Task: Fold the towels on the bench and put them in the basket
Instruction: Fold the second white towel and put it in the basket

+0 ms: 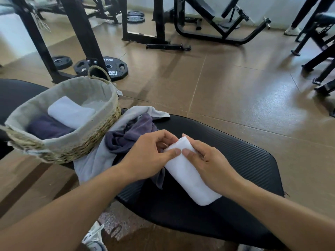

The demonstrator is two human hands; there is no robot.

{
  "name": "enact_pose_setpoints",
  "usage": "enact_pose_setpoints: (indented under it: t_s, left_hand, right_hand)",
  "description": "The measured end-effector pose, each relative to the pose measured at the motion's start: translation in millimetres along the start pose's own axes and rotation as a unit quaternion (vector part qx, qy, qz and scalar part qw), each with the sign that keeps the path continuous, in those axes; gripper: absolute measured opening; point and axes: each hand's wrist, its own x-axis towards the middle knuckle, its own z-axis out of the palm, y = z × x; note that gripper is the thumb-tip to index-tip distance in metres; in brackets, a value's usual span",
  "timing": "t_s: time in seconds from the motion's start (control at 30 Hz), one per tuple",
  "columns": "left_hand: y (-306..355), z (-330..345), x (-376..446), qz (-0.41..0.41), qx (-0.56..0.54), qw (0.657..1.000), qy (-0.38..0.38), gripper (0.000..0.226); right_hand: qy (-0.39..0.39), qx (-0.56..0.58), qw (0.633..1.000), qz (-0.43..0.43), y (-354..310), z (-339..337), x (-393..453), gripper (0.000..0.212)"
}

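A folded white towel (190, 180) lies on the black padded bench (235, 160). My left hand (145, 156) and my right hand (208, 163) both grip its far end, thumbs on top and fingers curled round the edge. To the left, a crumpled dark purple towel (130, 136) lies on a loose grey towel (94, 160). The woven basket (101, 127) with a grey liner stands at the bench's left. Inside it lie a folded white towel (70, 113) and a folded dark towel (47, 127).
Black weight plates (112, 67) lie on the brown floor behind the basket, beside a black rack leg (85, 33). More gym machines (208, 24) stand at the back and right. A white shoe (94, 238) shows below the bench.
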Motion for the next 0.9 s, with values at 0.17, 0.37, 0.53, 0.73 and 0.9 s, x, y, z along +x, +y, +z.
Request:
enact_pose_setpoints:
  t_s: [0.17, 0.37, 0.53, 0.73, 0.9]
  left_hand:
    - [-7.7, -6.7, -15.6, 0.002, -0.013, 1.000, 0.006, 0.017]
    - [-12.5, -17.7, -32.1, -0.022, -0.048, 0.997, 0.061, 0.031]
    - [-23.0, -27.3, -42.2, -0.040, -0.046, 0.994, 0.091, 0.025]
    - [-6.0, -81.8, -38.4, 0.042, 0.015, 0.978, 0.204, 0.024]
    - [-30.2, -147.4, -26.4, -0.086, 0.204, 0.912, 0.346, 0.047]
  right_hand:
    - [-0.048, -0.070, 0.996, -0.008, -9.9, 6.5, 5.1, 0.058]
    - [-0.029, -0.041, 0.999, -0.015, -21.2, 12.1, 15.2, 0.033]
    - [-0.050, -0.018, 0.998, -0.032, -30.0, 28.0, 13.5, 0.014]
    - [0.007, -0.012, 0.996, -0.089, -87.5, 27.9, 31.6, 0.015]
    - [0.029, 0.008, 0.986, -0.166, -158.0, 52.5, 117.0, 0.028]
